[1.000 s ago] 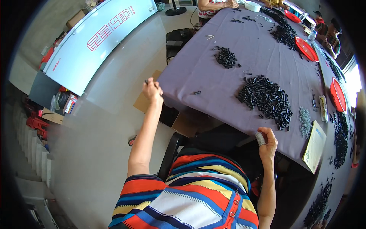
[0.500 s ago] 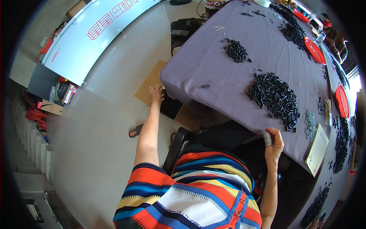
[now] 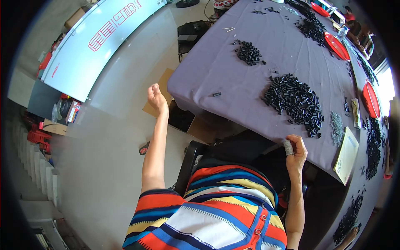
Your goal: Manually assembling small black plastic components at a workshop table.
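Note:
My left hand (image 3: 156,100) is held out over the floor to the left of the table corner, above the flap of an open cardboard box (image 3: 196,129). Its fingers look stretched out, and nothing shows in them. Dark contents fill part of the box. Beside the table's near edge, my right hand (image 3: 296,151) is closed, fingers curled toward a thumb wrapped in grey tape. Whatever it holds, if anything, is hidden. Beyond it a large pile of short black cylinders (image 3: 293,102) lies on the purple-grey tablecloth (image 3: 233,83). One loose black cylinder (image 3: 216,94) rests near the left corner.
A smaller black pile (image 3: 248,53) sits farther back. To the right are small clear pieces (image 3: 336,127), a pale flat board (image 3: 346,156) and red trays (image 3: 371,99). A white panel (image 3: 104,37) stands at the far left. Other people sit across the table.
My left hand has come up and left, away from the box opening, and its fingers have straightened. My right hand has stayed almost still by the table edge. The view has shifted slightly.

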Available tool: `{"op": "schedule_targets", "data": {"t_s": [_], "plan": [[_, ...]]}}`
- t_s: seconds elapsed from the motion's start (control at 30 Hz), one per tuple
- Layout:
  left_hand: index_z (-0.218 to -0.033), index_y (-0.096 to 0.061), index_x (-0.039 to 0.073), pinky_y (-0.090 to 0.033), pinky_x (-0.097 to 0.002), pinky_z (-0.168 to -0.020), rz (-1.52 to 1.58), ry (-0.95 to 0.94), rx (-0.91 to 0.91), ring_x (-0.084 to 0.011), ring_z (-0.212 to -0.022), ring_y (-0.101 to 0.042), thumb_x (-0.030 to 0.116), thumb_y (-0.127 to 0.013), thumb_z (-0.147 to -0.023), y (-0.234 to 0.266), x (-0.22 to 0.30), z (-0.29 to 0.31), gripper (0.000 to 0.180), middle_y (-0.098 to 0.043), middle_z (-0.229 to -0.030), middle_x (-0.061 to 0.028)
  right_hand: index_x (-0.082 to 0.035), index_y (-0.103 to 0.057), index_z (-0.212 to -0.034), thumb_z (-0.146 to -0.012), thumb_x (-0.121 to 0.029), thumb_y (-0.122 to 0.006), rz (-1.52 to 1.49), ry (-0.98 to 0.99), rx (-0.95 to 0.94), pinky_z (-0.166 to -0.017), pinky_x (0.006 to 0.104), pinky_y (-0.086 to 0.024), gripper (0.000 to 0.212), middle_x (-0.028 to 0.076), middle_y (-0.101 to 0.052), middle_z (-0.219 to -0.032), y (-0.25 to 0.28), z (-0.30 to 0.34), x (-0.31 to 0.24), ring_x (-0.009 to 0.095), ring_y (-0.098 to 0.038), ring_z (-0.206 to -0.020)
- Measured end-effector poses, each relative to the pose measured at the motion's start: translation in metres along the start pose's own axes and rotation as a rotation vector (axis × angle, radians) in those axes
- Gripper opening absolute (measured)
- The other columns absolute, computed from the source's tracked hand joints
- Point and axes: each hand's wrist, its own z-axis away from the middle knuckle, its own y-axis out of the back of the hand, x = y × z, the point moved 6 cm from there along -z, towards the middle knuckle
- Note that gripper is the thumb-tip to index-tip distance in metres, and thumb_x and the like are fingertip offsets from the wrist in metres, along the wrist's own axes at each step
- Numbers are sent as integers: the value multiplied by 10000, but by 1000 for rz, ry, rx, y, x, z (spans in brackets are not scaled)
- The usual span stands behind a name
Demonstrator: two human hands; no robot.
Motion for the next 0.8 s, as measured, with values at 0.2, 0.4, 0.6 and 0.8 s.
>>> {"op": "schedule_targets", "data": {"t_s": [0.2, 0.4, 0.6, 0.8], "plan": [[-859, -642, 87, -402, -389, -744, -294, -725, -627, -272, -806, -534, 147, -725, -735, -72, 171, 115, 161, -609, -844, -59, 6, -588, -928, -722, 124, -563, -29, -3, -4, -680, 241, -444, 239, 74, -592, -846, 4, 0, -4, 156, -546, -717], [-852, -666, 126, -411, -400, -714, -498, -687, -734, -255, -815, -532, 148, -669, -781, -89, 131, 133, 74, -568, -840, -26, 8, -586, -925, -736, 103, -596, -34, 26, -43, -666, 267, -453, 212, 97, -602, -866, -3, -3, -14, 189, -555, -704], [-981, -589, 23, -446, -298, -744, -80, -411, -377, -181, -821, -537, 50, -583, -878, -40, 110, 102, 106, -565, -889, -70, 13, -587, -925, -736, 103, -610, -13, 20, -46, -672, 258, -454, 211, 97, -600, -862, 3, -4, -11, 180, -560, -711], [-972, -578, -8, -438, -331, -801, -305, 66, -209, -209, -844, -554, 120, -576, -874, 31, -19, 72, 161, -596, -905, -105, 12, -590, -930, -740, 108, -607, -32, 15, -37, -675, 249, -452, 213, 92, -598, -857, 5, -3, -6, 172, -562, -714]]}}
